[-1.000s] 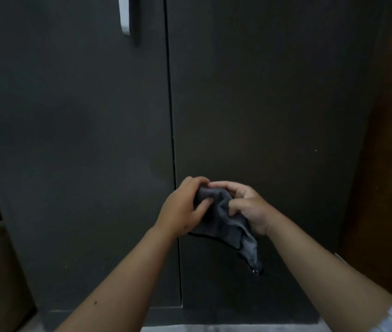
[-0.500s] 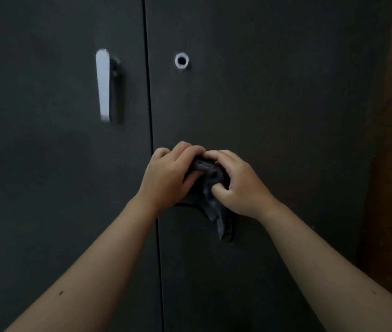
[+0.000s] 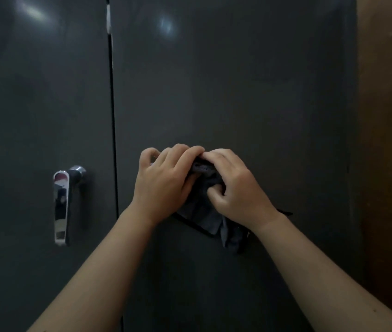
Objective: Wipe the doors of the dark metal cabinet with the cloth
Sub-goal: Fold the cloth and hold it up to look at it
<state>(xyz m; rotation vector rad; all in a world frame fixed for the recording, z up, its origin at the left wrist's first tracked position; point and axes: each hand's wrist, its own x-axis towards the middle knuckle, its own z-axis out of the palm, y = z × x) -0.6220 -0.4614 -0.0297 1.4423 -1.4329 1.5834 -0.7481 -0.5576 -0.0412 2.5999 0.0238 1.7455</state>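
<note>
1. Grey cloth [image 3: 205,213] sits bunched between both hands in the head view, in front of the cabinet's right door [image 3: 250,92].
2. Left hand [image 3: 164,185] and right hand [image 3: 235,190] both curl their fingers round it, grasping it.
3. Chrome handle [image 3: 61,207] hangs on the left door [image 3: 34,104], well left of the hands.

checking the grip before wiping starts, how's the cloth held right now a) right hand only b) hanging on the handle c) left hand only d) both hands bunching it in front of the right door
d: the left hand and right hand both grip the bunched cloth in front of the right door; the handle on the left door is bare.
</note>
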